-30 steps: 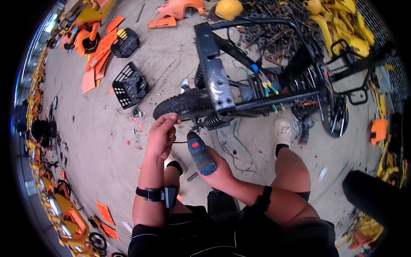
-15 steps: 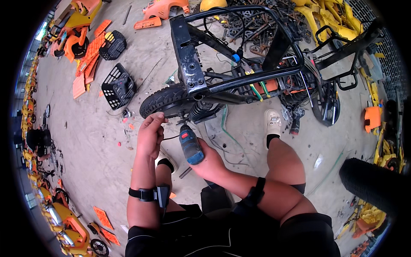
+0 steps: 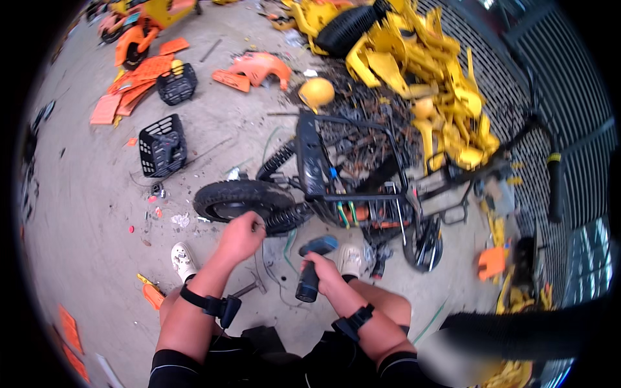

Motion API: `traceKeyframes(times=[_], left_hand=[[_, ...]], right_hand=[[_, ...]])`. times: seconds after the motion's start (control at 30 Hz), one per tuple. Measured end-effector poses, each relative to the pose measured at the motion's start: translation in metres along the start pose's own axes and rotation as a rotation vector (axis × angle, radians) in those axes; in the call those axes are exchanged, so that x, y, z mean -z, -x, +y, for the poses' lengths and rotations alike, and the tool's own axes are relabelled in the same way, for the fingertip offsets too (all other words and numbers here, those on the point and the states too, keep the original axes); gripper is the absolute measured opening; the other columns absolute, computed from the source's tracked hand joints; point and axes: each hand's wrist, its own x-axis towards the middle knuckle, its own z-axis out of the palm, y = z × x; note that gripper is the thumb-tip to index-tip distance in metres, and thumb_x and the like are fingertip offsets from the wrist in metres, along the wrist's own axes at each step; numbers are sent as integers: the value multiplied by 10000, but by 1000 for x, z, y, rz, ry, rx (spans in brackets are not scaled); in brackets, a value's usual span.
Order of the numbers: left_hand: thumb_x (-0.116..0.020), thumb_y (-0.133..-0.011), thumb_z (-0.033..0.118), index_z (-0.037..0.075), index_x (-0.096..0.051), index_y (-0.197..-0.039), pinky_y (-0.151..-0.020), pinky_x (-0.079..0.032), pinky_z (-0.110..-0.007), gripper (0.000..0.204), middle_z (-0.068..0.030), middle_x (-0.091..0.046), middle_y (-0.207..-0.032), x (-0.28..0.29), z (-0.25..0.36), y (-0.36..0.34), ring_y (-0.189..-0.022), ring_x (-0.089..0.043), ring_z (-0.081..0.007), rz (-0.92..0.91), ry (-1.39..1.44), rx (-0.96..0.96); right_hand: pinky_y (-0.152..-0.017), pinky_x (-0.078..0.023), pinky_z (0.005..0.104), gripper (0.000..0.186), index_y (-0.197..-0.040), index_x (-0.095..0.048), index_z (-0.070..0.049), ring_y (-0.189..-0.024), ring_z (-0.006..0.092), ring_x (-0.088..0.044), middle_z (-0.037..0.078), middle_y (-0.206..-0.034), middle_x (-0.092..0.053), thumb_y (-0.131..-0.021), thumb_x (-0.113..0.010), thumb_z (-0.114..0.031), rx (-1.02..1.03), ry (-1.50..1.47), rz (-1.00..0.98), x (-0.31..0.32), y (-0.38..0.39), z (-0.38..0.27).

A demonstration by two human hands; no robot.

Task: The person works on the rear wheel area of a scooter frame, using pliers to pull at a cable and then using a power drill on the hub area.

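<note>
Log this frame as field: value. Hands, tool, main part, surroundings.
left hand: fingers curled, beside the rear wheel; can't tell if it holds anything small
right hand: wrapped around the handle of the cordless drill
tool state: drill held apart from the frame
main part: stripped black two-wheeler frame, wheel attached
upper left: black lattice basket on the floor
upper right: pile of yellow plastic panels

A blue-and-black drill [image 3: 319,245] sits tilted in the right hand [image 3: 326,271].
</note>
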Motion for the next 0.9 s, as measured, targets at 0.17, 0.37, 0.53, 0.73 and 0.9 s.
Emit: traceKeyframes(times=[0.17,0.37,0.53,0.73,0.9], left_hand=[[-607,-813,177,30,-667,-923,-844,-525,-488,194,-227,-686,-950,23,17,2,-940,-659,-406,-31,-106,118],[-626,-794,180,36,-681,-894,-810,-536,-475,184,-221,-700,-907,31,4,-11,-904,-672,-401,9,-72,115],[-620,-797,176,45,-689,-915,-834,-537,-460,189,-213,-702,-951,41,-6,-13,-944,-672,-382,2,-54,144],[-613,-800,162,62,-691,-916,-841,-535,-457,172,-191,-705,-959,42,0,-14,-961,-668,-375,-23,-90,53],[-609,-795,154,63,-689,-908,-828,-537,-461,166,-190,-705,-957,59,-16,-11,-948,-669,-377,-16,-105,86]], right_hand=[[-639,-548,350,227,-996,-590,21,-710,234,-639,134,-815,-638,-839,-644,-134,358,-150,228,10,42,-45],[-618,-508,290,269,-1176,-557,-18,-695,145,-609,66,-927,-625,-918,-622,-60,1165,157,518,0,133,-124],[-938,-494,355,669,-1413,-432,-12,-1069,247,-640,156,-1179,-644,-820,-736,-71,1367,932,475,-66,188,-172],[-974,-490,381,808,-1457,-435,-88,-1148,354,-638,216,-1247,-647,-735,-782,-193,1228,1337,251,-121,163,-201],[-997,-471,360,844,-1496,-389,-89,-1160,284,-623,215,-1302,-610,-750,-782,-108,1152,1463,235,-146,142,-211]])
